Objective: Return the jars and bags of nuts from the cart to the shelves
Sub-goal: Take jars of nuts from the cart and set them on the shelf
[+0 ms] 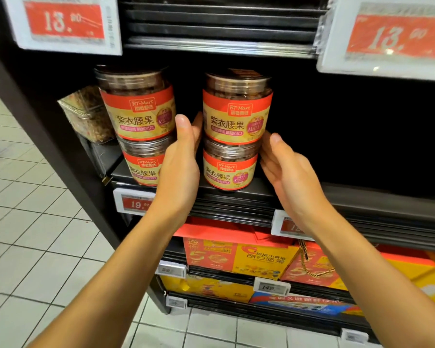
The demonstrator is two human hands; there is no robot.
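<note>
Two stacks of two jars each stand on the shelf (pixel 362 194). The person's hands flank the right-hand stack. The left hand (pixel 181 167) is in the gap between the stacks, fingers straight, tips against the left side of the top jar (pixel 236 109). The right hand (pixel 286 169) is open and relaxed on the other side, its thumb just beside the seam where the top jar sits on the lower jar (pixel 230 172). Neither hand is curled round anything. The cart is out of view.

This looks like the squaring-up after a jar has been stacked. To do it well, I'd press evenly from both sides so the top jar centres on the lid beneath. Turn the labels to face out like those of the left stack (pixel 136 106), then ease both hands off together. The left hand should come out straight, since that stack is close beside it. The right stack sits near the shelf's front edge, so a small push back would be safer.

Every jar carries a red and gold label reading "RT-Mart" above large "紫衣腰果", with a round badge that seems to say "A180". The price tag (pixel 136 203) below the left stack reads 19.90. The two red tags (pixel 63 21) overhead read 13.90. A tag lower down begins 149, by the orange gift boxes (pixel 236 257), whose print is too small to read.
</note>
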